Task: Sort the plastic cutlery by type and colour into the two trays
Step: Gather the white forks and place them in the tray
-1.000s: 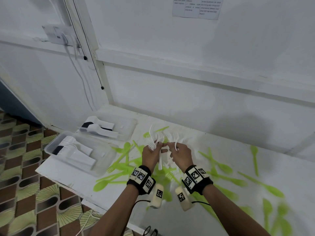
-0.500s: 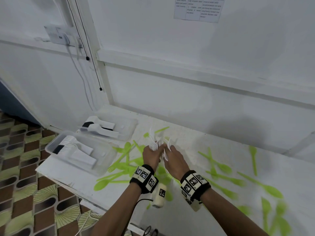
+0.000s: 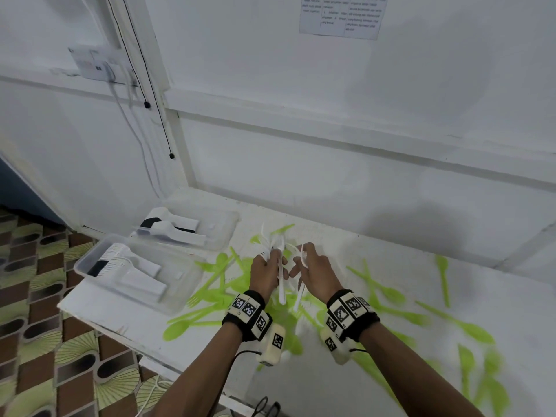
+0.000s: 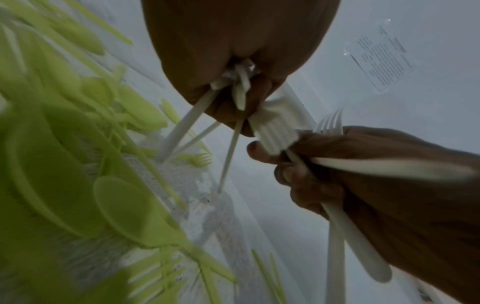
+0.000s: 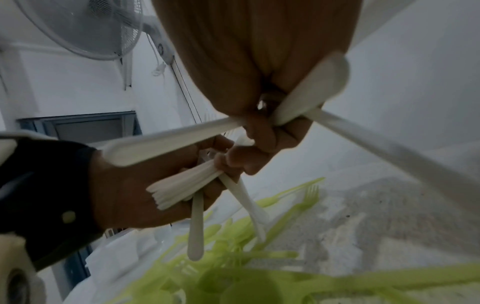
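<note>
Both hands grip white plastic forks: the left hand a bundle, the right hand several. Gathering whites; merging bundles likely comes next.

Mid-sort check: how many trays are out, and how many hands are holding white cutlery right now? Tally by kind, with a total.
Trays: 2, the near tray and the far tray
Hands gripping white cutlery: 2, the left hand and the right hand
Total: 4
The green cutlery on the table is heaped and blurred, so it cannot be counted.
</note>
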